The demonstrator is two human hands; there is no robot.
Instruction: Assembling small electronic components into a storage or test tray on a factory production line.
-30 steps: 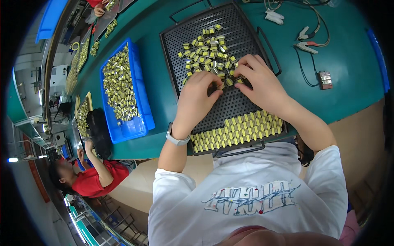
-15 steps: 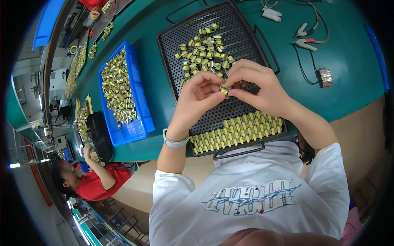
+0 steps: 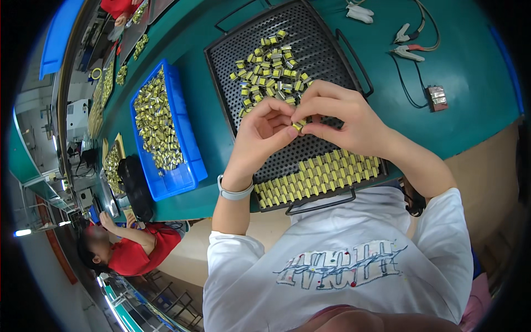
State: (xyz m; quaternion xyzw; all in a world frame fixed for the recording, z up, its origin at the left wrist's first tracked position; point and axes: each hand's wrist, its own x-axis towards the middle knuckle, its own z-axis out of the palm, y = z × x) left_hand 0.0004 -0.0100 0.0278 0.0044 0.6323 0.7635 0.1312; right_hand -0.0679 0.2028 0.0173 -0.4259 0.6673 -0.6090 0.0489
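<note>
My left hand (image 3: 259, 131) and my right hand (image 3: 344, 117) meet over a black perforated metal tray (image 3: 318, 34). Pinched between the fingertips of both is one small transformer (image 3: 298, 126), a metal-sided part wrapped in yellow tape; fingers partly cover it. Beyond my hands, similar loose transformers (image 3: 271, 73) lie heaped on the tray at mixed angles. Along the tray's near edge, several tight rows of transformers (image 3: 318, 177) stand side by side, yellow sides up.
Left of the tray, a blue plastic bin (image 3: 193, 157) holds many more transformers. Wire handles (image 3: 362, 69) jut from the tray. Clip leads (image 3: 408, 52) and a small box on a cord (image 3: 437, 98) lie at right. A person in red (image 3: 145, 249) works at far left.
Both hands still pinch the transformer, which has turned and shifted slightly left and nearer to me. The view has moved a little. At far left, the co-worker's hands have risen.
</note>
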